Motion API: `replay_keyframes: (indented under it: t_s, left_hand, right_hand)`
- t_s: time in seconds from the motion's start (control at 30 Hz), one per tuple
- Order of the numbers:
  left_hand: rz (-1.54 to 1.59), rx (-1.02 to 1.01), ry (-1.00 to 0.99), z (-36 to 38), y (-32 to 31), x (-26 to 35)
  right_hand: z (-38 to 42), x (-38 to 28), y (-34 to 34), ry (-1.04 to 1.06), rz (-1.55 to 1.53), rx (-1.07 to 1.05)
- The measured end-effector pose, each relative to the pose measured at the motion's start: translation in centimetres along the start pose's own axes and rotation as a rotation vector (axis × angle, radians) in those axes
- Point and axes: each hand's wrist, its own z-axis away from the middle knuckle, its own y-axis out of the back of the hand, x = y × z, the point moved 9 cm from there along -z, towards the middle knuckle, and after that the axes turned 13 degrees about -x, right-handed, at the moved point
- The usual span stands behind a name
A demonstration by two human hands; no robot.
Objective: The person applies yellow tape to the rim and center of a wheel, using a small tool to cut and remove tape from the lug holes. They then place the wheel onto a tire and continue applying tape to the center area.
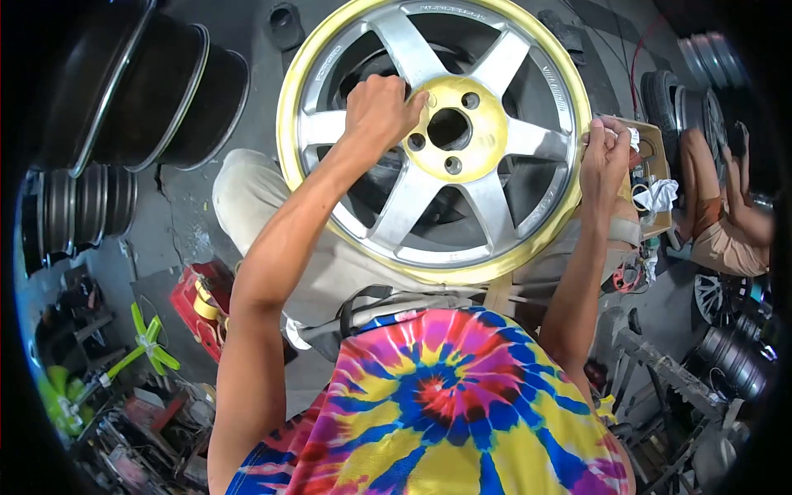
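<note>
A large six-spoke wheel rim (408,45) lies across the lap, its spokes bare silver, its outer lip and hub face covered in yellow. Five-hole hub and round centre bore face up. My left hand (382,107) is curled at the hub's left edge, over a spoke, with its thumb reaching onto the yellow face; whatever its fingers hold, if anything, is hidden. At the rim's right edge my right hand (605,153) is closed, thumb and fingertips pinched together beside the yellow lip. What that pinch holds is too small to make out.
Black wheel barrels (177,91) stand at the upper left, with more rims below. A red case (196,305) with yellow tape lies left. Right of the rim is a cardboard box (658,157) with crumpled white paper. Another person's bare legs (701,169) show at the far right.
</note>
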Motion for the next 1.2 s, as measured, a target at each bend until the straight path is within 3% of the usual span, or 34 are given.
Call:
replay_keyframes:
  t_s: [0.17,0.23,0.43,0.67,0.97,1.03,1.13,1.2]
  left_hand:
    - [-0.021,0.012,0.013,-0.1,0.4,0.6]
    - [-0.017,-0.042,0.064,-0.3,0.4,0.6]
    - [-0.069,-0.025,0.05,-0.3,0.6,0.9]
    - [-0.074,-0.076,0.089,-0.9,0.5,0.4]
    - [-0.143,-0.085,0.168,-0.6,1.3,0.8]
    - [-0.093,0.353,0.06,1.2,3.3,1.6]
    - [-0.114,0.536,0.031,2.0,3.1,3.2]
    - [-0.114,0.512,0.001,1.5,2.5,3.7]
  right_hand:
    - [0.4,2.1,2.4,-0.047,0.261,0.147]
    - [0.9,5.7,3.0,-0.233,0.273,0.112]
    - [1.2,7.0,3.2,-0.349,0.608,-0.045]
    - [3.1,7.6,3.0,-0.429,0.546,-0.1]
    - [4.0,6.3,2.6,-0.278,0.439,-0.028]
    - [3.7,6.2,2.4,-0.243,0.473,0.0]
    - [4.0,5.7,2.3,-0.229,0.414,0.0]
    - [4.0,5.0,2.4,-0.276,0.439,-0.039]
